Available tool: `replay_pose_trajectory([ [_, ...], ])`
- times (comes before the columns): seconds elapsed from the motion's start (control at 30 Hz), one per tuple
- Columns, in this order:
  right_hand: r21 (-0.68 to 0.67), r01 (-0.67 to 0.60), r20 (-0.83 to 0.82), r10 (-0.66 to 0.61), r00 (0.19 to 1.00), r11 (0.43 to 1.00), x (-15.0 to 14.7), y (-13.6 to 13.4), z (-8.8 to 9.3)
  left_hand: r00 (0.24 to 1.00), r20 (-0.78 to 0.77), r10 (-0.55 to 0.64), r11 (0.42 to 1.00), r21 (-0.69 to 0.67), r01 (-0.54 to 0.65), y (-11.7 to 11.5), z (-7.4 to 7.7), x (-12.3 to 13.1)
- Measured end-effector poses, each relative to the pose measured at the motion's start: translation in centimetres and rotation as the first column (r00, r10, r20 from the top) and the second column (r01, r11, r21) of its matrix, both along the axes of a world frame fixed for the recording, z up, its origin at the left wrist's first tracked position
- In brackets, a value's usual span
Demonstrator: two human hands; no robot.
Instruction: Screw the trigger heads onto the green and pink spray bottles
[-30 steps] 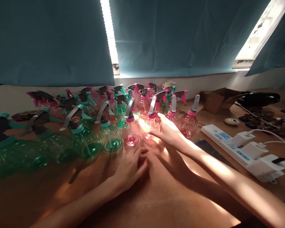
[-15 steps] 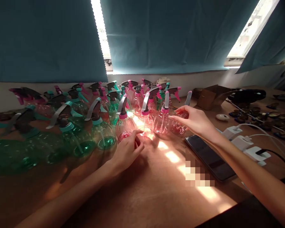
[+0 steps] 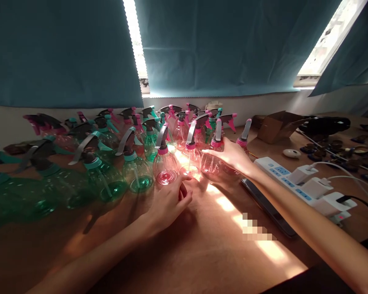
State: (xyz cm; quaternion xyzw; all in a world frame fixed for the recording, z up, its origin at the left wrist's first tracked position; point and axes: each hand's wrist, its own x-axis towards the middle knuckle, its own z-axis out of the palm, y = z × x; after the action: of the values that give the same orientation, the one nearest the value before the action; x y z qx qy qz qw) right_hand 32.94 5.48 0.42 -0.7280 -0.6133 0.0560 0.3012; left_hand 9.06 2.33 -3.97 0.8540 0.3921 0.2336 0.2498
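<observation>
Clear pink spray bottles with grey-and-pink trigger heads stand in a row before me. My right hand (image 3: 228, 155) is closed round the upper body of one pink spray bottle (image 3: 210, 165), thumb across its front; the other fingertips are hidden behind it. Just right of it, another pink spray bottle (image 3: 242, 141) is partly covered by that hand. My left hand (image 3: 173, 200) hovers low over the table, empty, fingers loosely curled and apart. It is nearest to two more pink bottles, the left one (image 3: 164, 167) and the middle one (image 3: 190, 157).
Green spray bottles (image 3: 138, 175) continue the row leftward, with several more bottles behind. At right lie a phone (image 3: 263, 204), a white power strip (image 3: 282, 173) with chargers, a white mouse-like object (image 3: 291, 153) and an opened cardboard box (image 3: 277, 126). Blue curtains (image 3: 221, 49) hang behind the table (image 3: 196, 245).
My right hand has moved left and closed round a pink spray bottle. My left hand stays near the front of the row. The view has shifted slightly.
</observation>
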Motion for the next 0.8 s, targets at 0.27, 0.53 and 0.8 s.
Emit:
replay_pose_trajectory([
  [0.27, -0.006, -0.051, -0.009, 0.051, 0.999, 0.999, 0.6, -1.4, -0.6, 0.998, -0.007, -0.06, 0.996, -0.073, 0.059, -1.2, 0.6, -0.1],
  [0.53, 0.051, -0.234, -0.126, 0.239, 0.963, 0.971, -1.6, -8.5, -1.6, 0.979, 0.205, 0.008, 0.995, -0.104, 0.013, -2.3, 1.5, -0.4],
  [0.8, 0.133, -0.434, 0.014, 0.436, 0.9, 0.891, -8.9, -11.5, -2.7, 0.94, 0.34, 0.023, 0.999, -0.036, -0.011, -4.3, 3.9, -1.8],
])
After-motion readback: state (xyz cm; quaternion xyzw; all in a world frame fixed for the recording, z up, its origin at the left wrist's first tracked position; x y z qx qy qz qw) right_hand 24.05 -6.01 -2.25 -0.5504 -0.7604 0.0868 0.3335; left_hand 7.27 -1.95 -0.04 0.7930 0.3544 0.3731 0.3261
